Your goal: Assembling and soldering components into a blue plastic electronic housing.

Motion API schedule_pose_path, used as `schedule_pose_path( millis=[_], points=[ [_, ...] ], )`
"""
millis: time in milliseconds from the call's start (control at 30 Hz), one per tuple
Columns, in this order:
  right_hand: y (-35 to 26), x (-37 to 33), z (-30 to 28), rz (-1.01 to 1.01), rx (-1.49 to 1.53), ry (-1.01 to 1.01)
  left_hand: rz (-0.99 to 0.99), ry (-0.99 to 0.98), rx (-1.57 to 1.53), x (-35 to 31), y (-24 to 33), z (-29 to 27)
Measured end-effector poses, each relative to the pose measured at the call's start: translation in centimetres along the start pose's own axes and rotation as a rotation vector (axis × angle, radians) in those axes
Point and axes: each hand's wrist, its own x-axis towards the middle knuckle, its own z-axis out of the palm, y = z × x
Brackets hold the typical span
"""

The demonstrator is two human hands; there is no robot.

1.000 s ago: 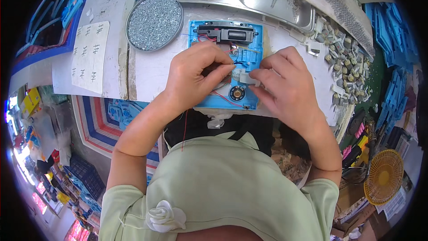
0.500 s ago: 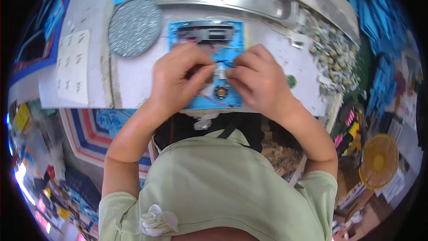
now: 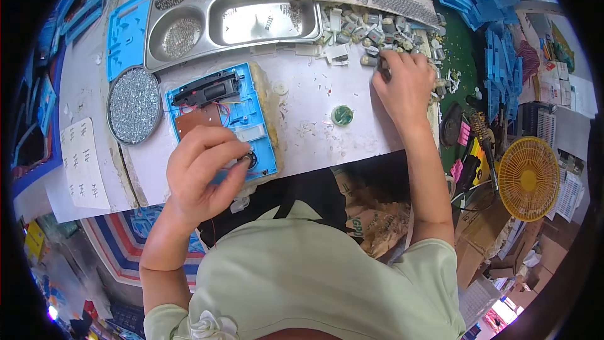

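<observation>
An opened blue plastic casing (image 3: 256,110) lies tilted on the table, holding a black elongated part (image 3: 206,89), a brown board (image 3: 196,121), thin red wires and a pale rectangular piece (image 3: 250,133). Over its near end is my left hand (image 3: 201,167), thumb and index finger curled close together by a small round dark part (image 3: 252,159); what they pinch, if anything, is hidden. My right hand (image 3: 406,85) reaches to the edge of a pile of small silver cylindrical parts with white plastic pieces (image 3: 371,30). Its fingers close around a dark small piece there, mostly covered.
A steel compartment tray (image 3: 236,43) with small springs stands behind the casing. On the left is a round dish of tiny metal pieces (image 3: 133,106). A small green round container (image 3: 341,115) sits mid-table. A yellow fan (image 3: 530,178) stands at the right.
Both hands were together over the casing's middle. My right hand has moved far right to the pile, while my left stays at the casing. The view has shifted, so the casing appears further left and turned.
</observation>
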Motion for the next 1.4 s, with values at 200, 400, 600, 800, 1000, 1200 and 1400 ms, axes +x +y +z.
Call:
schedule_pose_path(
  millis=[200, 400, 600, 800, 1000, 1200, 1400],
  points=[
    [-1.0, 0.4, -2.5, -0.019, 0.308, 0.120, 0.002, -0.092, -0.049, 4.2, 1.2, 0.3],
    [-8.1, -1.0, -6.4, -0.294, 0.694, 0.218, -0.282, -0.384, -0.134, 8.6, 1.2, 2.9],
    [-8.4, -1.1, -8.5, -0.371, 0.877, 0.052, -0.363, -0.507, -0.332, 7.5, 0.0, 3.0],
    [-6.4, -1.9, -7.8, -0.448, 1.056, -0.186, -0.380, -0.859, -0.228, 9.4, 1.1, 2.0],
    [-3.1, -2.8, -7.0, -0.122, 1.466, -0.432, -0.259, -1.062, -0.331, 14.9, -0.7, 4.4],
    [-3.6, -4.6, -4.5, 0.636, 2.367, -0.259, -0.085, -0.307, 0.317, 23.2, -6.8, 12.9],
    [-1.3, -7.8, -4.5, 0.550, 2.422, -0.238, -0.128, -0.234, 0.589, 24.5, -6.6, 15.7]
  ],
)
